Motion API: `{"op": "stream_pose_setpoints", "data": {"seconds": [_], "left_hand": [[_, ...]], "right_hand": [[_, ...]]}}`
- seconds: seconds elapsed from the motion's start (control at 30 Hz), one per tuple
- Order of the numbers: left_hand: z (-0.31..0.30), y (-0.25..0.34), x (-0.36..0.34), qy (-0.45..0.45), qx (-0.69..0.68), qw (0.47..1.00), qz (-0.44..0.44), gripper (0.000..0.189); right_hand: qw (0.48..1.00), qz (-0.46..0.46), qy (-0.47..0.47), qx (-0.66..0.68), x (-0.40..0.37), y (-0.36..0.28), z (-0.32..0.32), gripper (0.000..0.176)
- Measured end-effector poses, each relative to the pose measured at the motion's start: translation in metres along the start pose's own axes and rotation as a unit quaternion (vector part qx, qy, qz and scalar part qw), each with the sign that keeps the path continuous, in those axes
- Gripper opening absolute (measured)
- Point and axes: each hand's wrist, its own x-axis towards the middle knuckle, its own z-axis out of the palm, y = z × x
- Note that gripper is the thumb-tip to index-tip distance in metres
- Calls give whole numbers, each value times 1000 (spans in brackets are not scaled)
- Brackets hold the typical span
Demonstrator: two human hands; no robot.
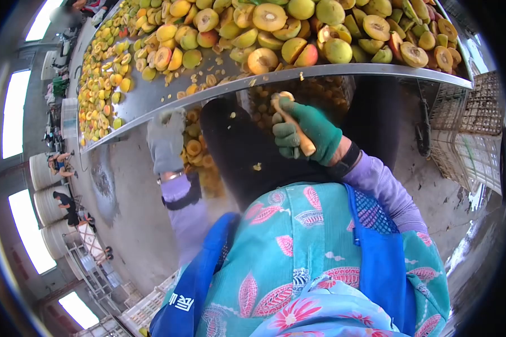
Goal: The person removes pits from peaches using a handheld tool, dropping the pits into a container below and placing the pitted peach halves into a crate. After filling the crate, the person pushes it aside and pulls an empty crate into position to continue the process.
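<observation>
My right hand, in a green glove, is wrapped around a wooden-handled pitting tool. The tool's working end points up toward the table edge, too small to make out clearly. My left hand, in a grey glove, hangs just below the table's rim, beside a container of yellow peach halves. Motion smears its fingers, and I see nothing plainly held. Above both hands, halved and whole peaches are heaped on a metal table. Some cut faces still show the stone.
The table's raised metal rim runs across in front of me. More peach pieces lie below it, between my legs. Stacked plastic crates stand at the right. Farther left are large pale tanks and several people.
</observation>
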Motion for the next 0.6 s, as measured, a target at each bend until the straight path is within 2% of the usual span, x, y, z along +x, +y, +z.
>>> {"op": "stream_pose_setpoints", "data": {"seconds": [0.03,0.07,0.13,0.2,0.23,0.3,0.33,0.43,0.47,0.5,0.53,0.57,0.6], "left_hand": [[7,16,-2,-10,-9,999,37,21],[19,35,-1,-22,-21,997,77,21],[65,80,-2,-86,56,978,180,37],[112,115,2,-113,207,937,258,45],[144,113,12,-82,267,928,246,44],[149,118,21,-128,262,923,251,42],[149,116,20,-125,235,930,255,40],[133,107,12,-96,135,952,257,38],[122,104,12,-79,86,960,256,39],[112,104,8,-62,35,964,256,40],[101,106,-1,-153,-199,962,107,45],[96,104,-9,-200,-301,928,94,46],[92,102,-17,-243,-399,880,81,47]], "right_hand": [[999,9,24,24,5,-1,-11,33],[999,-6,33,-10,4,-1,-2,33],[994,-48,52,-77,-4,0,25,32],[975,-130,145,-105,-14,-4,45,35],[960,-169,191,-115,-17,-4,49,37],[909,-291,235,-185,-14,-10,39,35],[878,-343,253,-217,-10,-11,35,34],[812,-381,288,-337,-5,-21,45,25],[774,-413,275,-393,2,-24,39,28],[706,-443,272,-482,8,-26,33,29],[627,-468,266,-564,13,-27,27,31],[539,-487,256,-638,15,-27,33,32],[578,-431,249,-646,5,-21,49,36]]}}
